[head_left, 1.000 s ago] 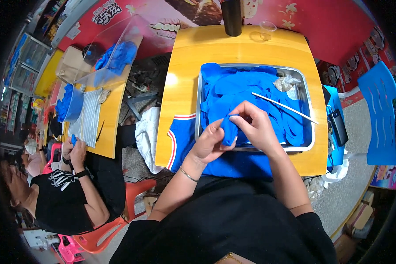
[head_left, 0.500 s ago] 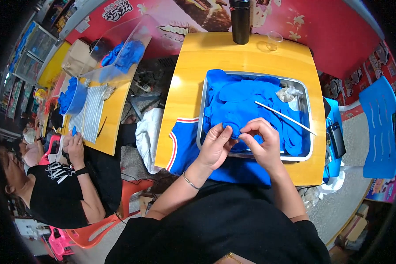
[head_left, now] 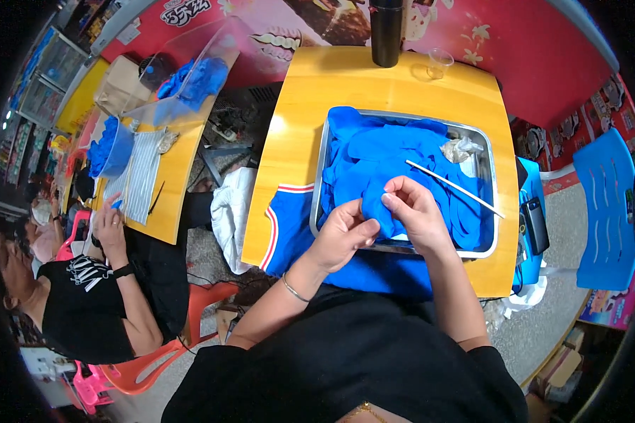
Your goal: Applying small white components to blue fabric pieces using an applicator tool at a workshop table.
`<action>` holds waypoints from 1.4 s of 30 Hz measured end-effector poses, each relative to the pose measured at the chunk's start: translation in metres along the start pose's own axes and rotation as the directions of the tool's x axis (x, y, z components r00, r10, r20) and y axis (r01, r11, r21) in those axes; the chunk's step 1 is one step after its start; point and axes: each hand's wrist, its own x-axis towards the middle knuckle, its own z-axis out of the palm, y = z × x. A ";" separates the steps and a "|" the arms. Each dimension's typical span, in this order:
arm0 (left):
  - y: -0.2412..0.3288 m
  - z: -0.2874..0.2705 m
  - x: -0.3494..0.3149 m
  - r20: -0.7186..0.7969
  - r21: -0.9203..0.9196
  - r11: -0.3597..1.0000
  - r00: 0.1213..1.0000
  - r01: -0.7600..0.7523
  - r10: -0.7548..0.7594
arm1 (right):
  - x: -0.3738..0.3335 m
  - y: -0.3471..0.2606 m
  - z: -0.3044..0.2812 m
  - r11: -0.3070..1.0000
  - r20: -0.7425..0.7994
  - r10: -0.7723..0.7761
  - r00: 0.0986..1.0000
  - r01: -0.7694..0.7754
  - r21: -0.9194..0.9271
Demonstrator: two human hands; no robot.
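Over the near side of a metal tray [head_left: 492, 233], my left hand [head_left: 342, 238] and my right hand [head_left: 418, 215] pinch a small piece of blue fabric [head_left: 375, 211] between them. The left fingers are curled at its left edge. Thumb and forefinger of the right hand grip its upper right part. Many loose blue fabric pieces [head_left: 388, 148] fill the tray. Across them lies a thin white stick [head_left: 455, 189], beside a small clear plastic bag [head_left: 461, 149]. Blue cloth with red and white trim [head_left: 289, 218] lies under the tray's left side.
A black bottle [head_left: 386, 35] and a clear cup [head_left: 439, 63] stand at the far edge of the yellow table [head_left: 296, 141]. To the left, a co-worker's hand [head_left: 111, 229] holds a blue scrap near a blue tub [head_left: 116, 158]. A blue chair [head_left: 603, 211] stands right.
The bunched blue fabric has opened into a longer, flatter piece between my hands. My right hand has moved slightly up and left; my left fingers have shifted lower on it.
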 end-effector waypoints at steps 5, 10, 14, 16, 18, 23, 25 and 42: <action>0.010 -0.016 0.003 0.166 0.003 0.989 0.975 0.146 -0.145 | 0.003 0.002 0.003 0.995 0.016 -0.076 0.997 0.077 -0.066; 0.002 -0.003 0.010 0.022 0.228 0.974 1.000 0.005 -0.011 | 0.012 -0.001 -0.004 0.987 -0.007 -0.100 0.995 0.099 -0.124; 0.020 -0.007 0.008 0.057 0.260 0.959 0.989 0.115 -0.135 | 0.009 -0.003 -0.001 0.985 0.046 -0.076 0.996 0.082 -0.150; 0.017 -0.009 0.009 0.044 0.206 0.973 0.992 0.107 -0.118 | 0.007 -0.007 0.003 0.980 0.054 -0.100 0.994 0.108 -0.168; 0.012 -0.011 0.009 -0.015 0.044 0.989 0.990 0.139 -0.139 | 0.005 -0.012 0.006 0.973 0.053 -0.145 0.988 0.152 -0.174; 0.006 -0.002 0.008 -0.013 -0.075 0.997 1.000 -0.012 0.011 | 0.006 -0.011 0.001 0.953 -0.133 -0.252 0.959 0.222 -0.206; 0.005 -0.003 0.010 -0.007 -0.110 0.992 0.998 -0.058 0.058 | -0.003 -0.007 0.000 0.892 -0.058 -0.356 0.933 0.320 -0.320; 0.021 -0.005 -0.008 -0.207 0.331 0.914 0.927 -0.235 0.313 | -0.002 -0.017 -0.010 0.909 -0.181 -0.337 0.924 0.270 -0.317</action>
